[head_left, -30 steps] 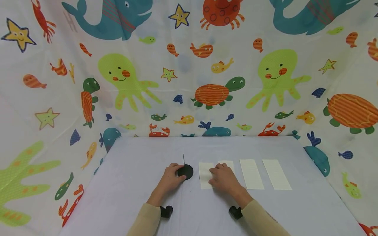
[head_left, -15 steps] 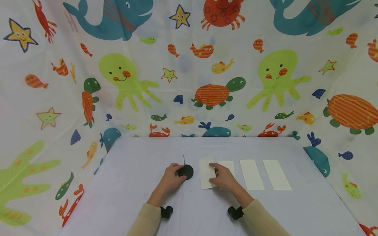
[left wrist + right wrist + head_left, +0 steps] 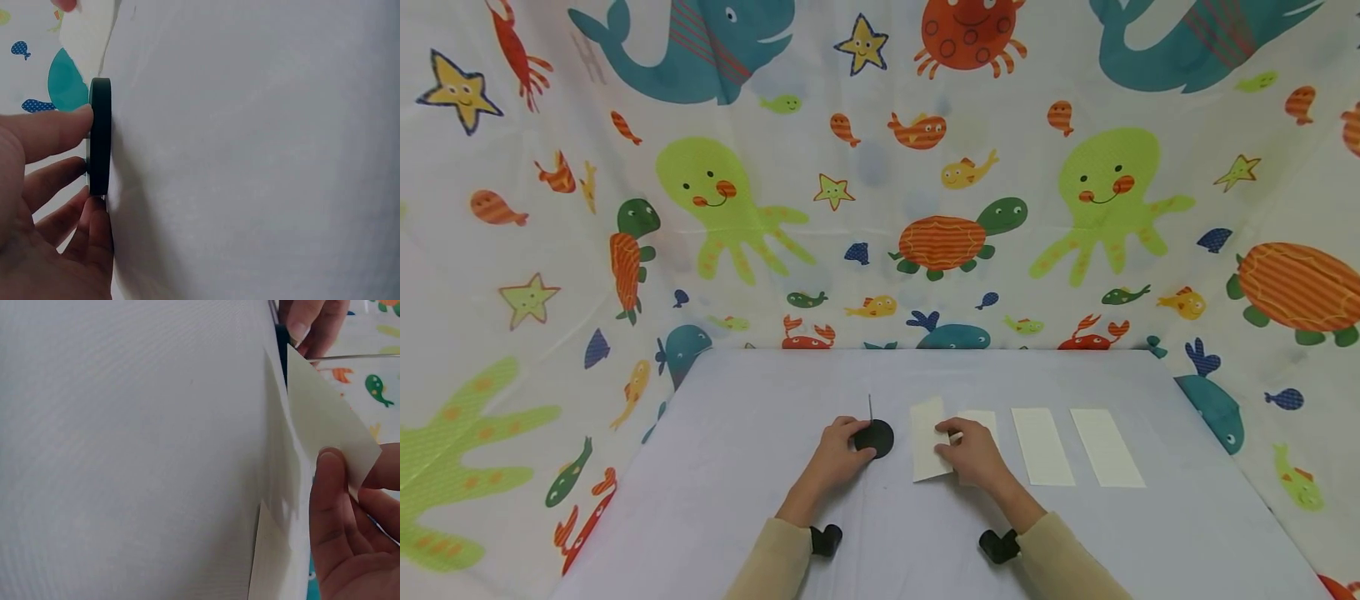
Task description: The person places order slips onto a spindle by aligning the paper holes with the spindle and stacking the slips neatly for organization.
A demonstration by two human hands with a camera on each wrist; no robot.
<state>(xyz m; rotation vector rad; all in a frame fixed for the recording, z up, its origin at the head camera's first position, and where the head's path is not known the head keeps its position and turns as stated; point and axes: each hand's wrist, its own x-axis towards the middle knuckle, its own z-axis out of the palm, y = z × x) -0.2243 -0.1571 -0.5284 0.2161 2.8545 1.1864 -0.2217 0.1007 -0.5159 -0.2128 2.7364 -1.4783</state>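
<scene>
A receipt spike with a round black base [image 3: 875,439] and a thin upright rod stands on the table. My left hand [image 3: 838,450] grips its base by the rim, thumb at the near side and fingers at the far side; the left wrist view shows the black base [image 3: 100,137] edge-on. Just to the right, my right hand [image 3: 973,450] pinches a cream paper slip [image 3: 928,433] by its right edge. In the right wrist view this slip [image 3: 325,412] is tilted up off the table, thumb on one face. A second slip [image 3: 983,419] lies partly hidden behind the right hand.
Two more paper slips, one [image 3: 1042,446] beside the other [image 3: 1107,447], lie flat to the right in a row. A white cloth covers the table [image 3: 737,475]. A curtain [image 3: 865,308] printed with sea animals hangs behind and at both sides.
My right fingers have pinched the leftmost slip and lifted it, so it now stands tilted off the table. The left hand keeps its hold on the receipt spike's base.
</scene>
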